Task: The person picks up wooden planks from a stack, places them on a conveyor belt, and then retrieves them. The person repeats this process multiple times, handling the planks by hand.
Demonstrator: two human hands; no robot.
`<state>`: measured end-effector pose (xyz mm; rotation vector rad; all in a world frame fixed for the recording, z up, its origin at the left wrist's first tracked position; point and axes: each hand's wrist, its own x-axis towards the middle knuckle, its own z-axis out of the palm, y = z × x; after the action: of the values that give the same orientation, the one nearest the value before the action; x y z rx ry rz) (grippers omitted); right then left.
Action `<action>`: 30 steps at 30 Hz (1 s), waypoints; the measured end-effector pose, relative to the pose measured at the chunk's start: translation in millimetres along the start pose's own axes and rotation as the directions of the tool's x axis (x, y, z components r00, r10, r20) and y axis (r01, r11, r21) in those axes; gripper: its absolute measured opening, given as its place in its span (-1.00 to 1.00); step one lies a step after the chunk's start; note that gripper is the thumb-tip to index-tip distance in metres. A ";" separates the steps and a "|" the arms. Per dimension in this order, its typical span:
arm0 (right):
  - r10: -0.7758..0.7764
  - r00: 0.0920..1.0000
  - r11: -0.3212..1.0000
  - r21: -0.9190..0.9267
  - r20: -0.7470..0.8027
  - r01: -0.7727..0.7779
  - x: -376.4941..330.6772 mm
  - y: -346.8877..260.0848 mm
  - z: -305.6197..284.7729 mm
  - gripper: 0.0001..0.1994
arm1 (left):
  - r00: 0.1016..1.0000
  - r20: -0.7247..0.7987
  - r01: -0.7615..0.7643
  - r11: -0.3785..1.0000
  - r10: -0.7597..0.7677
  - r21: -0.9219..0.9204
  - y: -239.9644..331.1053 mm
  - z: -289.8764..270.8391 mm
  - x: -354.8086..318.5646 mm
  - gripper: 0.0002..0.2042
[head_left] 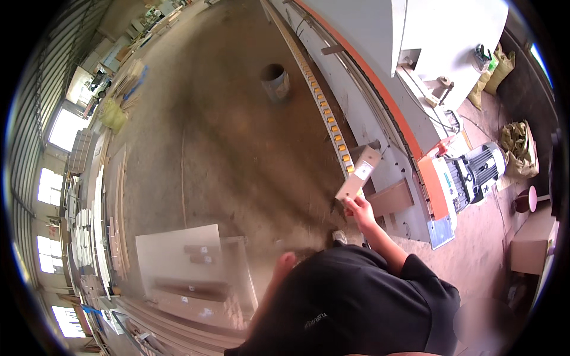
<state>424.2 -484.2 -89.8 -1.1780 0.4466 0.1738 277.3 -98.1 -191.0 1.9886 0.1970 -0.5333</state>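
Workshop concrete floor spreads wide and mostly bare to the left of a long grey and orange machine, whose feed track with yellow pads runs diagonally away. The right hand is extended toward the track's near end, fingers clamped on the lower end of a small pale panel piece. Its long axis tilts up and to the right, the upper end just beside the track. The left hand hangs blurred near a stack of pale boards; its finger state cannot be determined. A bucket stands well apart.
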 end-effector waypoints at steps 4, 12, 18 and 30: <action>-0.049 0.954 0.992 -0.096 0.295 0.080 -20.9 -16.9 42.3 -0.78 | 0.991 -0.050 -0.134 0.970 0.126 -0.202 117.0 4.1 33.5 -0.66; -0.187 0.829 0.777 -0.437 0.527 0.453 -44.2 -10.7 66.1 -0.65 | 0.893 -0.198 -0.357 0.903 0.405 0.237 274.6 7.8 33.2 -0.25; -0.123 0.689 0.739 -0.397 0.714 0.544 -12.7 -33.6 46.1 -0.73 | 0.879 -0.238 -0.390 0.911 0.412 0.138 237.4 9.7 22.7 -0.30; 0.068 0.853 0.993 0.052 0.518 -0.110 19.4 -73.5 56.9 -0.73 | 0.931 0.164 -0.340 0.939 0.327 0.058 256.9 -7.6 1.8 -0.25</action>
<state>482.2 -461.9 -17.9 -0.9811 0.0297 0.5356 374.0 -210.7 18.9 1.9980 -0.2609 -0.4740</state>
